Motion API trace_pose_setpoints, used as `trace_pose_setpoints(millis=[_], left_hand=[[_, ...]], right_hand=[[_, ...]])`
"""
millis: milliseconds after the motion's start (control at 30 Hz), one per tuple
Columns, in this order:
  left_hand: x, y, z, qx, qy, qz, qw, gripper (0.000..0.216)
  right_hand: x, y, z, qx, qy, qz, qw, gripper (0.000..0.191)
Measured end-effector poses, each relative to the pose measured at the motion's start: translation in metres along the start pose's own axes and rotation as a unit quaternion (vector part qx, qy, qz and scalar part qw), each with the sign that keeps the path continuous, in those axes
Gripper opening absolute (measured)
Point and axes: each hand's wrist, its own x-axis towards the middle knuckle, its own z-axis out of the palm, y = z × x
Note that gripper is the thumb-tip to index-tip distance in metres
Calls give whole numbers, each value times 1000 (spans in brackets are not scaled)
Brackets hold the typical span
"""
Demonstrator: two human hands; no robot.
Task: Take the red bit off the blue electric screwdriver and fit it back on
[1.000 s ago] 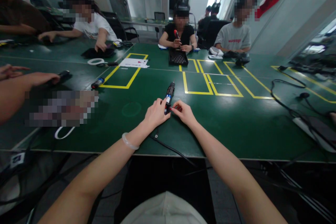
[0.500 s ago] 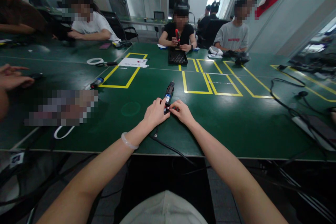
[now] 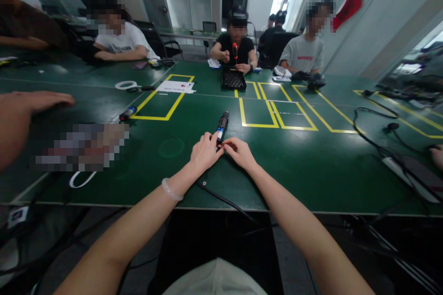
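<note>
On the green table in front of me lies a slim black tool with a blue band (image 3: 221,130), shaped like an electric screwdriver, its narrow tip pointing away. My left hand (image 3: 206,151) is closed round its near end, with a pale bracelet (image 3: 172,190) on the wrist. From the other side my right hand (image 3: 240,150) pinches at the same near end, thumb and forefinger together. Small red parts show between the hands; most of that end is covered by fingers. A black cable (image 3: 224,200) runs beneath my wrists toward the table's front edge.
A similar tool (image 3: 128,113) and a white-handled item (image 3: 82,177) lie to the left, near another person's hand (image 3: 38,101). Yellow tape outlines (image 3: 259,125) mark the table. Opposite, a person with a red screwdriver (image 3: 235,50) sits behind a black tray (image 3: 234,87). Cables (image 3: 374,136) lie right.
My hands stay at the tool's near end with small finger shifts. At left, a neighbour's hand has reached further in. The person opposite has moved one hand away from the red screwdriver.
</note>
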Motion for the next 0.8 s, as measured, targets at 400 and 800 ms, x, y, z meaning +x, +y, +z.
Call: trace_pose_setpoints(millis=[400, 800], left_hand=[[8, -28, -1, 15, 1, -21, 1000, 59], [28, -127, -7, 5, -29, -163, 986, 62]], right_hand=[[0, 14, -5, 28, 14, 23, 999, 19], [0, 14, -7, 15, 8, 29, 999, 15]])
